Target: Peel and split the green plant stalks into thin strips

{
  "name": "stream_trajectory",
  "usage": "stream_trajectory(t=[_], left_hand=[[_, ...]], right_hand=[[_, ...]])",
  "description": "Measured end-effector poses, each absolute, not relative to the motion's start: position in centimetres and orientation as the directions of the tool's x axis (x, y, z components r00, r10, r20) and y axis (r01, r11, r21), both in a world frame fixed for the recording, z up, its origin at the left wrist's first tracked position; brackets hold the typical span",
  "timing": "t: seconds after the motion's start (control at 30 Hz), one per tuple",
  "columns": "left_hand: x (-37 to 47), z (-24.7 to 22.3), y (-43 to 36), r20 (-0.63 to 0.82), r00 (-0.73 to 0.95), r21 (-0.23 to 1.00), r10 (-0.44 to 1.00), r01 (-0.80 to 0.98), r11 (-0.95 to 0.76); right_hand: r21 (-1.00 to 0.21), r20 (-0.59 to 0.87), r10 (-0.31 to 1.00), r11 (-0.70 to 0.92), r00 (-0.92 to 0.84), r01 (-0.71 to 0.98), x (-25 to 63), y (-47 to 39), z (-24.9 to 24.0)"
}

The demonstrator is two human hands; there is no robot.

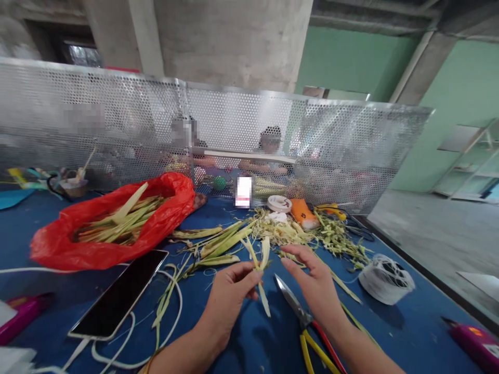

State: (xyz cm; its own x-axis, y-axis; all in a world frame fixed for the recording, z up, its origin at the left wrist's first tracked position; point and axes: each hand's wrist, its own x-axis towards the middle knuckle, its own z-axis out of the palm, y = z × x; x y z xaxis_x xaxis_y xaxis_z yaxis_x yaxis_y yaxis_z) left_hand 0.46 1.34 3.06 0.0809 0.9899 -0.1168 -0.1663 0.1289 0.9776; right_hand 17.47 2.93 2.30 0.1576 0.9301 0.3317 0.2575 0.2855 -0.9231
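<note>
Between thumb and fingers my left hand [238, 288] pinches a small bunch of pale green leaf strips [265, 251]; their ends fan out above and below the grip. A short way to the right, my right hand [312, 272] is raised with thumb and fingers apart, holding nothing. Scissors [298, 307] with red and yellow handles lie on the blue table [249, 348], partly under my right wrist. Beyond my hands are loose long leaf strips [222, 244] and a heap of pale shredded scraps [280, 228].
A red plastic bag [113, 259] full of leaves and a phone [120, 296] on a white cable lie left. On the right are a spool of white string [385, 279], green trimmings [339, 239] and a tape roll [279, 203]. A perforated metal screen [234, 114] stands behind, with people beyond.
</note>
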Motion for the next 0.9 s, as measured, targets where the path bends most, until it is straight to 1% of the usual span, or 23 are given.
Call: stream_trajectory(t=[0.03, 0.1, 0.17, 0.23, 0.33, 0.43, 0.53, 0.6, 0.67, 0.7, 0.77, 0.83, 0.9], left_hand=[[0.4, 3.0, 1.4, -0.103, 0.075, 0.984, 0.992, -0.137, 0.112], [0.3, 2.7, 1.5, -0.068, 0.089, 0.994, 0.994, -0.076, 0.075], [0.2, 2.6, 1.5, -0.038, 0.124, 0.999, 0.992, -0.031, 0.042], [0.2, 2.8, 1.4, -0.045, 0.174, 0.999, 0.984, -0.022, 0.05], [0.1, 3.6, 1.2, -0.112, 0.252, 0.987, 0.961, -0.085, 0.137], [0.0, 4.2, 1.2, -0.169, 0.288, 0.952, 0.943, -0.201, 0.232], [-0.3, 4.2, 1.5, -0.242, 0.295, 0.882, 0.924, -0.329, 0.336], [-0.5, 3.8, 1.7, -0.286, 0.345, 0.807, 0.894, -0.416, 0.419], [-0.6, 3.3, 1.9, -0.3, 0.403, 0.741, 0.865, -0.473, 0.477], [-0.6, 3.1, 1.9, -0.3, 0.416, 0.72, 0.858, -0.491, 0.49], [-0.4, 2.5, 1.9, -0.288, 0.41, 0.72, 0.865, -0.503, 0.478], [-0.1, 2.2, 1.7, -0.275, 0.377, 0.748, 0.884, -0.494, 0.443], [0.1, 2.0, 1.4, -0.25, 0.328, 0.801, 0.911, -0.458, 0.385]], right_hand=[[-0.892, 0.373, 0.923, 0.327, 0.1, 0.311, 17.5, 2.8, 2.5], [-0.875, 0.371, 0.929, 0.352, -0.006, 0.332, 17.2, 2.4, 2.7], [-0.902, 0.298, 0.949, 0.314, -0.1, 0.297, 16.8, 2.0, 2.7], [-0.945, 0.205, 0.966, 0.238, -0.156, 0.226, 16.4, 1.8, 2.5], [-0.991, 0.093, 0.981, 0.108, -0.168, 0.077, 16.2, 1.7, 2.3], [-0.999, 0.04, 0.987, 0.035, -0.157, -0.032, 16.3, 1.7, 2.5], [-0.998, 0.028, 0.988, 0.02, -0.154, -0.051, 16.4, 1.6, 2.9], [-0.999, 0.038, 0.984, 0.031, -0.173, -0.044, 16.3, 1.5, 3.1], [-0.997, 0.033, 0.975, 0.016, -0.222, -0.077, 16.1, 1.3, 3.2], [-0.994, 0.02, 0.968, -0.008, -0.251, -0.112, 16.0, 1.2, 3.2], [-0.978, -0.006, 0.956, -0.067, -0.294, -0.198, 15.9, 1.0, 3.2], [-0.958, -0.041, 0.96, -0.117, -0.278, -0.263, 15.8, 0.8, 3.1], [-0.943, -0.071, 0.97, -0.141, -0.234, -0.3, 15.8, 0.8, 2.9]])
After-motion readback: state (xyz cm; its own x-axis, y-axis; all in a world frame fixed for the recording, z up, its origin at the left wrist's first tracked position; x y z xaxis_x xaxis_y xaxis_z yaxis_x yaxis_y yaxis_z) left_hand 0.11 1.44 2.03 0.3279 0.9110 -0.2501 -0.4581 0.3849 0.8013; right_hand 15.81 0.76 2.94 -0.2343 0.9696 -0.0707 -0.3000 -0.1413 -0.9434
